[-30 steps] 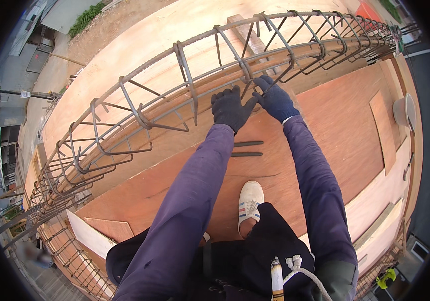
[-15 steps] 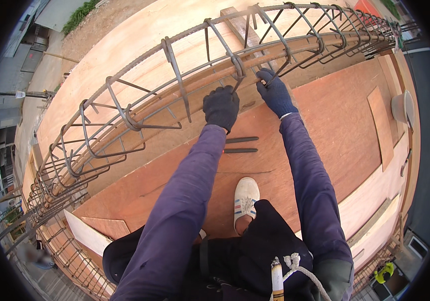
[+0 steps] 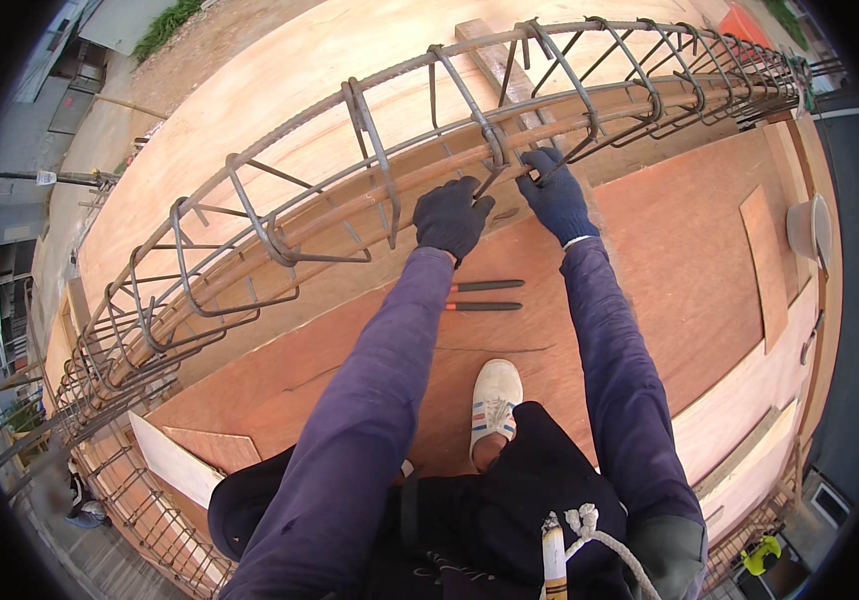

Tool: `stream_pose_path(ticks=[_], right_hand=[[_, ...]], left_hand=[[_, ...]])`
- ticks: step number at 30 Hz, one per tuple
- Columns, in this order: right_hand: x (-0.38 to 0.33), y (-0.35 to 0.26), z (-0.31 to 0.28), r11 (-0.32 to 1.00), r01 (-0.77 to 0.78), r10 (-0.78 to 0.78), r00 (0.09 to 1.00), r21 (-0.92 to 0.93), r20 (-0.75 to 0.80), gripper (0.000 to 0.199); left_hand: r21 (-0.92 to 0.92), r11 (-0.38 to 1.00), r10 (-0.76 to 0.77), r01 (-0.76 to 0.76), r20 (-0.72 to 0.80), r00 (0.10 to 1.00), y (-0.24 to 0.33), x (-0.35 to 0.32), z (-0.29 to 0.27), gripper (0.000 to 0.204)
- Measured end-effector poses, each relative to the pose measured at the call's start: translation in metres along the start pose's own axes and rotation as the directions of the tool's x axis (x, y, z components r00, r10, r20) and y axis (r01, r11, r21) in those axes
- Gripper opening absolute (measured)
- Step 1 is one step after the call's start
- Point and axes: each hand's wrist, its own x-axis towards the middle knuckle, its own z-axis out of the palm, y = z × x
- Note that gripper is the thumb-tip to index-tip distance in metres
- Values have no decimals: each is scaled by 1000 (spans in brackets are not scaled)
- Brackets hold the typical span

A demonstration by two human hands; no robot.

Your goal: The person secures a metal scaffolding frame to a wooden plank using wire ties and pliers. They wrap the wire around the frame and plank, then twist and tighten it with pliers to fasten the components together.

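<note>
A curved rebar cage (image 3: 379,165), made of long steel bars with bent stirrups round them, spans the view ahead of me. My left hand (image 3: 451,217), in a dark knit glove, is closed at the lower end of a stirrup (image 3: 490,140), its thumb standing out to the right. Its fingertips are hidden. Just right of it, my right hand (image 3: 557,195), gloved in dark blue, has its fingers curled in at the cage's lower bars; what they pinch is too small to make out. Closer to me, a hand tool with two black handles (image 3: 489,296) lies on the plywood, its head hidden by my left sleeve.
I stand on reddish plywood (image 3: 649,260). A pale curved plywood panel (image 3: 279,90) rises beyond the cage, with a timber piece (image 3: 494,60) against it. A bucket (image 3: 806,228) is at the right edge. More rebar (image 3: 139,500) lies at lower left. A person in yellow (image 3: 761,555) is far below right.
The whole scene has shifted slightly right and down in the picture. My left thumb now stands out from the fist. Both hands stay at the same part of the cage.
</note>
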Motion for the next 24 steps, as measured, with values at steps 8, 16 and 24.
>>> stream_pose_path(ticks=[8, 16, 24], right_hand=[[-34, -36, 19, 997, -72, 80, 898, 33, -433, 61], [-68, -70, 33, 982, 60, -16, 971, 181, -237, 53], [-26, -65, 28, 977, 207, -209, 976, 41, 65, 39]], left_hand=[[27, 998, 50, -51, 42, 998, -8, 5, -4, 48], [53, 998, -31, 32, -13, 999, -8, 0, 5, 53], [17, 1000, 12, -11, -73, 997, -12, -1, 9, 53]])
